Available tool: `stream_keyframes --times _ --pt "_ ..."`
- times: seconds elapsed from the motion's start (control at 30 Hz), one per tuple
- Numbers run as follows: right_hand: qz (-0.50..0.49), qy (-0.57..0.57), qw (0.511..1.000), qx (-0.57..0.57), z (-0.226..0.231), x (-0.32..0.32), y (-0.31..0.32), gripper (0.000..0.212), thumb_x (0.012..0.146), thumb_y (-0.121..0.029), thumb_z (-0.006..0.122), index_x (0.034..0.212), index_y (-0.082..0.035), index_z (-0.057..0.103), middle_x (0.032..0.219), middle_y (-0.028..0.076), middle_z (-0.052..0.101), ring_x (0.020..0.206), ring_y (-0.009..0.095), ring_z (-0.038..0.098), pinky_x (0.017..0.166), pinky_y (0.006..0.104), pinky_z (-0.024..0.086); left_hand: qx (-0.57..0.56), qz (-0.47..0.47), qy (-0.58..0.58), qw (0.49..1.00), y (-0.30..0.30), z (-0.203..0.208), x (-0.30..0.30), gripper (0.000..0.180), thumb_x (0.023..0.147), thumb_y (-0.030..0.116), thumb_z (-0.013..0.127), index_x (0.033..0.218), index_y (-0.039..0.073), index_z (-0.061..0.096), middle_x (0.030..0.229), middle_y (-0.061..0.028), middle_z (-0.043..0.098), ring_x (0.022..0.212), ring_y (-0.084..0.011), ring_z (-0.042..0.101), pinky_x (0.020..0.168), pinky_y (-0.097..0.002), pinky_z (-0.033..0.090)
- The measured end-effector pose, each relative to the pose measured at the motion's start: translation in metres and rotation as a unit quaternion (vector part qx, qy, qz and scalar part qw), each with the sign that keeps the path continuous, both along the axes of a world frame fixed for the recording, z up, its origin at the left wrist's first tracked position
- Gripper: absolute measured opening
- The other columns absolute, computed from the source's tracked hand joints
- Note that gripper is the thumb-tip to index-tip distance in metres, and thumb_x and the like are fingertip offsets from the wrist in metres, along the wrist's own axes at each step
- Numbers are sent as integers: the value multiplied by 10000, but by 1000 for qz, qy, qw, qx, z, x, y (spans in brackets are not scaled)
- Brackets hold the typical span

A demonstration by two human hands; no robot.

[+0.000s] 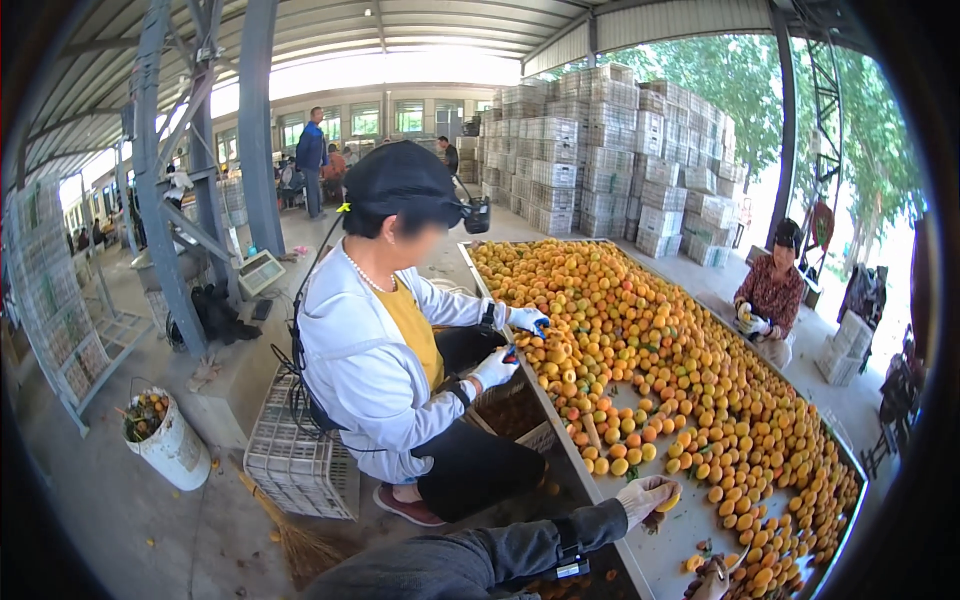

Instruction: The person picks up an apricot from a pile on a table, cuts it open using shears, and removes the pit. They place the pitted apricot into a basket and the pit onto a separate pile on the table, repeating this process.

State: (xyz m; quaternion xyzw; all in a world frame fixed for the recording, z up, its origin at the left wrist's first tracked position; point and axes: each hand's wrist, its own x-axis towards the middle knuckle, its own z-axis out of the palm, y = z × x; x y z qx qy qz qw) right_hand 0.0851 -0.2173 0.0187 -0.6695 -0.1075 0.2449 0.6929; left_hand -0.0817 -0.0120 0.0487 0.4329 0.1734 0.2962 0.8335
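Note:
My left hand, in a pale glove, reaches over the near left edge of a metal sorting table. Its fingers are closed round an orange apricot, partly hidden by the glove. Close to the lower edge of the picture my right hand, in a stained glove, is only partly visible with curled fingers. A thin, pale, curved thing sticks out beside it; what it is I cannot make out. A big heap of apricots covers much of the table, with some leaves among them.
Left of the table, a co-worker in a white jacket sits on a plastic crate, gloved hands at the heap. Another person sits across. A white bucket and a broom are on the floor. Stacked crates rise behind.

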Motion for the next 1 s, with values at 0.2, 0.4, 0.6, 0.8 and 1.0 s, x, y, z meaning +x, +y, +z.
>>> stream_keyframes --times 0.2,0.4,0.6,0.8,1.0 --pt "-65 25 998 4 -9 -7 4 235 873 -300 651 805 -75 648 494 -27 417 374 84 353 346 234 243 -28 24 -31 999 13 15 -30 328 921 444 602 1016 130 608 726 9 600 498 -75 548 420 -231 452" --pt "-59 37 997 24 -14 -17 13 259 888 -316 638 793 -75 638 493 -24 424 381 76 349 338 228 249 -89 40 -47 994 22 24 -45 328 930 446 583 1024 132 602 768 0 619 506 -87 553 424 -231 448" --pt "-38 64 993 89 -9 -17 7 227 911 -293 617 808 -92 640 506 -32 420 395 70 347 345 222 259 -107 6 -89 990 21 32 -66 289 946 376 577 1029 99 595 788 -14 621 548 -88 580 412 -226 455" --pt "-84 40 989 112 42 -69 0 146 909 -239 597 951 -107 641 555 -17 443 419 74 356 364 210 312 -86 13 -78 993 6 28 -69 293 958 341 561 1013 55 592 743 -39 611 467 -97 554 355 -226 439" --pt "-70 83 987 117 14 -43 -9 151 920 -251 574 903 -111 629 549 -21 417 421 77 349 367 222 312 -98 -30 -102 990 -5 22 -53 389 949 437 553 1025 58 598 767 -40 619 527 -118 575 394 -234 450"
